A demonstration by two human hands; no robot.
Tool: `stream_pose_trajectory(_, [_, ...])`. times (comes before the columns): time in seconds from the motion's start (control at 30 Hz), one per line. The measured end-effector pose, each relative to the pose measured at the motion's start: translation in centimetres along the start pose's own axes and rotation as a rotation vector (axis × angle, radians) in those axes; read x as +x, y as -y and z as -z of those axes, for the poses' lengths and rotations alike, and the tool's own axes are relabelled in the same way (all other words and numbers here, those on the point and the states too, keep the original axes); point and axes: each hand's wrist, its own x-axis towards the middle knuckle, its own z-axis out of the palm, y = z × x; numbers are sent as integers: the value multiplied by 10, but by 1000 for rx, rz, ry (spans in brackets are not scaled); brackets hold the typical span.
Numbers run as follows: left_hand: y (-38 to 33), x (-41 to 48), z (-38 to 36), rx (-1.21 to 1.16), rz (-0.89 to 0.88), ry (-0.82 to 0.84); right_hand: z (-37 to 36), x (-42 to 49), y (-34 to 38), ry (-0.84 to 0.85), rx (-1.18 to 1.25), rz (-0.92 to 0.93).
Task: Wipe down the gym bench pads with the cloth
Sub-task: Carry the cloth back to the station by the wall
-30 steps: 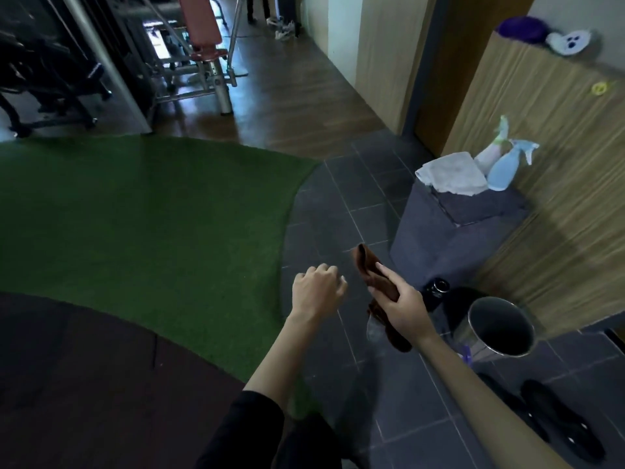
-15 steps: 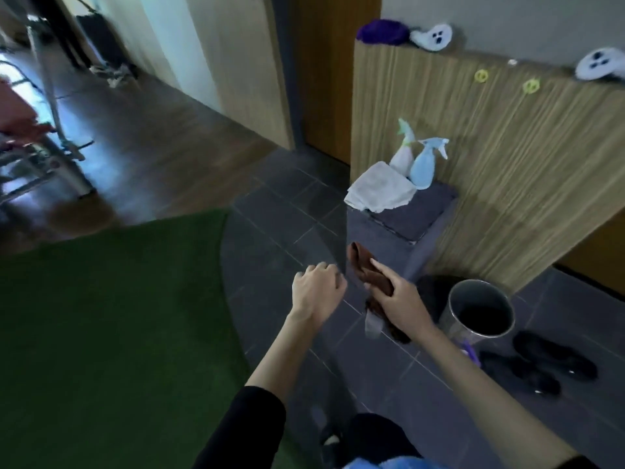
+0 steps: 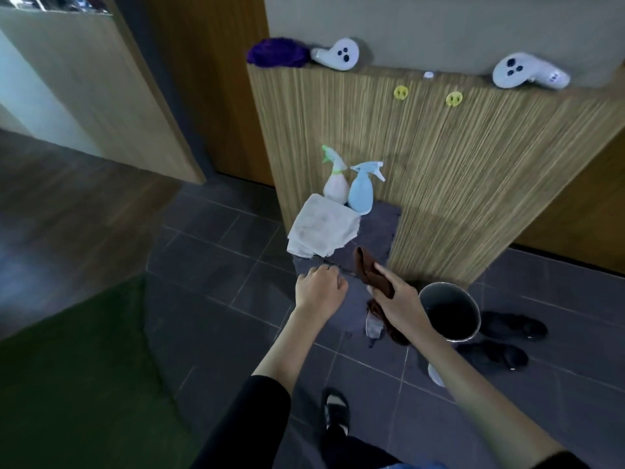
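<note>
My right hand [image 3: 397,299] grips a brown cloth [image 3: 370,274], which sticks up past my fingers and hangs down below my palm. My left hand [image 3: 319,287] is curled into a loose fist with nothing in it, just left of the cloth. Both hands hover over the near edge of a low dark grey stool [image 3: 378,225]. On the stool lie a folded white cloth [image 3: 321,230] and two spray bottles, one pinkish with a green nozzle [image 3: 336,184] and one light blue [image 3: 362,192]. No gym bench is in view.
A steel bucket [image 3: 449,311] stands right of my right hand, with dark slippers [image 3: 507,328] beyond it. A striped wooden counter [image 3: 456,170] rises behind the stool, carrying two white controllers [image 3: 338,55] and a purple item [image 3: 275,55]. Green turf [image 3: 67,367] lies at lower left.
The view has swung right and closer to the stool and counter; the red bench and most of the turf have left the frame. My hands keep the same pose, the cloth still held.
</note>
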Motion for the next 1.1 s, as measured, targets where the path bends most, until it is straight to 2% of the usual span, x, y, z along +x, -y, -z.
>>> stream_pose_trajectory(0.17, [11, 67, -3, 40, -81, 53, -3, 54, 6, -74, -34, -14])
stream_pose_trajectory(0.4, [21, 144, -20, 121, -208, 175, -24, 117, -11, -182, -118, -129])
stream_pose_trajectory(0.7, [44, 230, -80, 185, -312, 155, -67, 203, -60, -265, -228, -188])
stream_pose_trajectory(1.1, [74, 304, -156, 236, -338, 129, -122, 281, -134, -189, -535, -266])
